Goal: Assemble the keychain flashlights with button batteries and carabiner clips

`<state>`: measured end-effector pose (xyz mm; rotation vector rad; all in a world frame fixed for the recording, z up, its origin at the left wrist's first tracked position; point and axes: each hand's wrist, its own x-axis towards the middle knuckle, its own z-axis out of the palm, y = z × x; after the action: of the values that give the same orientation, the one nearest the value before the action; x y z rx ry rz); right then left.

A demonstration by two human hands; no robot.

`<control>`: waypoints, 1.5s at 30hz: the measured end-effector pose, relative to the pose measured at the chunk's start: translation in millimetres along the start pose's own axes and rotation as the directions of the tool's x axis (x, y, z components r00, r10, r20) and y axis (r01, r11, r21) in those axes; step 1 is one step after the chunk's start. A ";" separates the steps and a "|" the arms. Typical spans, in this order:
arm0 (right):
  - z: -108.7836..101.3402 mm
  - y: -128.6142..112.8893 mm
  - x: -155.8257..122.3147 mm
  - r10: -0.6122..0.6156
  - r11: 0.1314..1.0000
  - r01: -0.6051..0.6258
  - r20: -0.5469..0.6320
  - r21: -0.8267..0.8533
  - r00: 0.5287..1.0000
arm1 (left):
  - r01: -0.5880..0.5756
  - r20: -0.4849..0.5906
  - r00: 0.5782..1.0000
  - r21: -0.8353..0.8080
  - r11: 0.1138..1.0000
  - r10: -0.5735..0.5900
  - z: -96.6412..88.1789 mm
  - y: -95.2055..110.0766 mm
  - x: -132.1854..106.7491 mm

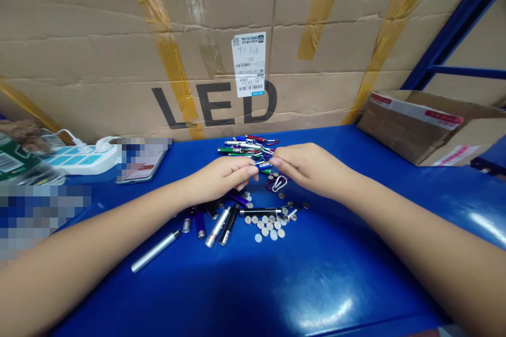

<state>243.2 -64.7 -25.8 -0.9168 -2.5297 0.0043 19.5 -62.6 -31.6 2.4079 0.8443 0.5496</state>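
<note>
A small blue penlight [263, 165] is held between my hands over the table. My left hand [223, 178] pinches its left end, thumb against the curled fingers. At its right end, my right hand [302, 166] has thumb and fingertips closed on it. Just behind lies a pile of coloured penlights [241, 144] with carabiner clips. Below my hands, several button cells [265, 225] are scattered beside a black penlight [260, 211]. Silver, black and purple tubes lie to the left of the cells, among them a silver tube [217, 227]. A silver and purple carabiner [279, 184] rests under my right hand.
A lone silver tube [155, 251] lies nearer on the blue table [253, 295]. On the left are a white power strip [85, 159], a phone [144, 162] and a green-labelled container [19, 158]. An open carton [411, 129] stands right. A large cardboard box [213, 21] walls the back.
</note>
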 end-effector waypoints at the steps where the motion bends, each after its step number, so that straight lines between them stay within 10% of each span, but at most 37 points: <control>1: -2.1 2.3 -0.4 0.044 0.997 -0.043 -0.004 0.064 0.999 | 0.018 -0.017 1.000 -0.066 0.998 -0.020 -0.2 -1.1 0.2; 7: -11.9 26.7 -7.8 0.189 0.974 -0.212 0.235 0.074 0.953 | 0.026 -0.245 0.963 -0.331 0.943 -0.112 -0.3 -17.2 3.5; 13: -8.3 31.3 -10.9 0.164 0.974 -0.208 0.341 0.094 0.926 | 0.027 -0.263 0.960 -0.250 0.968 -0.095 5.8 -25.7 3.9; 27: -25.2 50.8 -12.7 0.437 0.891 -0.426 0.043 -0.158 0.898 | 0.160 -0.288 0.940 -0.099 0.982 -0.182 6.9 -26.0 3.0; 33: 6.0 56.9 -8.1 0.404 0.907 -0.363 0.201 -0.212 0.892 | 0.167 -0.261 0.946 -0.118 0.979 -0.193 7.8 -22.9 3.3; 45: 15.8 8.2 4.1 0.095 0.995 -0.094 -0.012 0.035 0.995 | 0.079 -0.264 0.964 0.219 0.973 -0.019 9.1 -9.2 -1.2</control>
<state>238.9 -53.6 -39.6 -1.0186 -2.4635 0.0697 19.2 -60.3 -44.4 2.5462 1.1311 0.8023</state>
